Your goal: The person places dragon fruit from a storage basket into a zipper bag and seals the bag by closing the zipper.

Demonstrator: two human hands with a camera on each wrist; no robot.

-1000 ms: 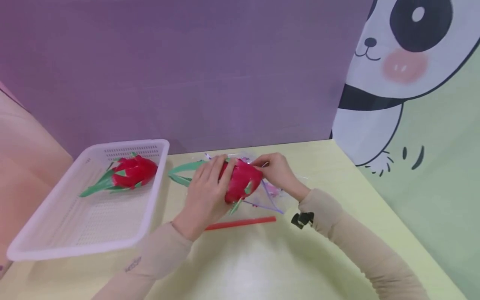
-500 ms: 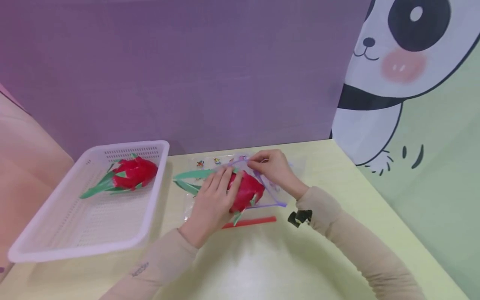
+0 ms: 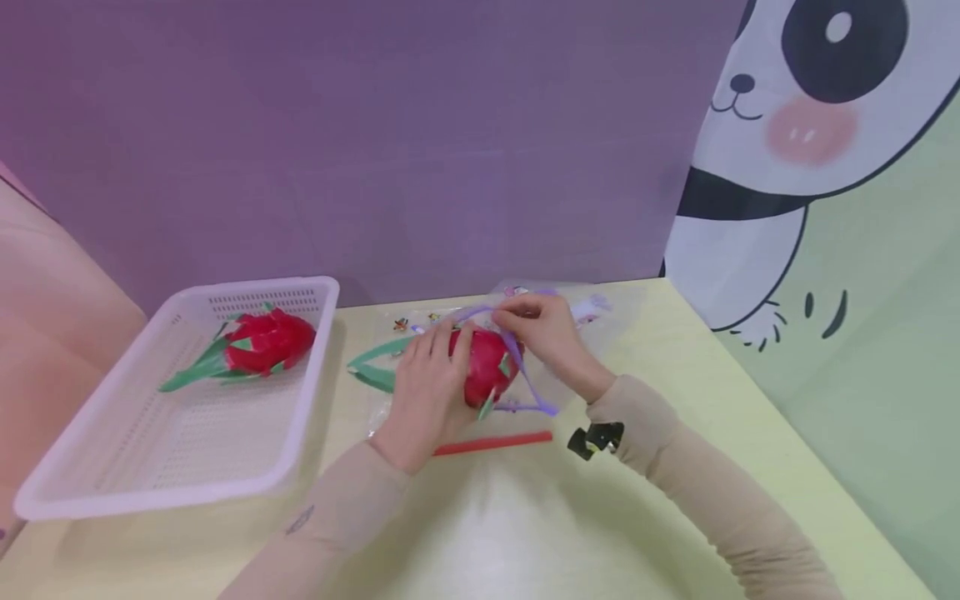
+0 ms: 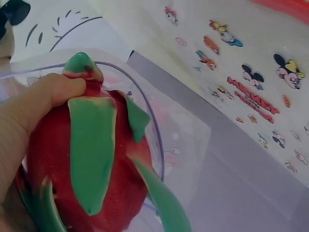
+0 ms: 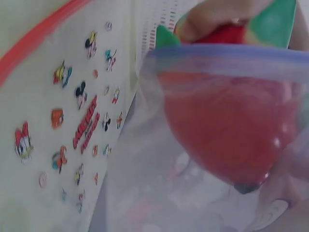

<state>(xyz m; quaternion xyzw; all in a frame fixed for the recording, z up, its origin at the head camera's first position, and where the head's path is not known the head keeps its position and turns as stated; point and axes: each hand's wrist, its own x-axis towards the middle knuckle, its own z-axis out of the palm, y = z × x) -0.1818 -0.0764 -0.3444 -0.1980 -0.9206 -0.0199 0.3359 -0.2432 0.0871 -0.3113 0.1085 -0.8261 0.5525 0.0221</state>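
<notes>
Backdrop: purple panel point(image 3: 375, 150) across the upper frame, panda picture point(image 3: 817, 142) at upper right. Pale table point(image 3: 495, 533) fills the lower half. White basket point(image 3: 150, 497), left of frame, carries one red fruit model point(image 3: 273, 342) with green leaves near its far right corner; presumably it stands to the side so that the middle serves as workspace. Printed bag point(image 5: 50, 159), with cartoon figures and a red strip point(image 3: 495, 443), lies flat at centre, the strip along its near side. Clear bag point(image 5: 145, 159) with a purple rim point(image 3: 532, 383) is at centre right; in the right wrist view its film covers the pointed end of the held fruit point(image 3: 487, 371), so that end appears to be inside the mouth, with the leafy end outside at left. Left hand point(image 3: 431, 379), centre of frame, is clamped round the leafy part from above, likely to leave the tapered end free to lead. Right hand point(image 3: 547, 333), just right of the fruit, has thumb and fingertips together on the purple rim at its upper edge, probably to hold the limp mouth spread; exact finger contact is partly hidden. Smallest: dark tip point(image 5: 246, 187) of the held fruit, visible through the film.
</notes>
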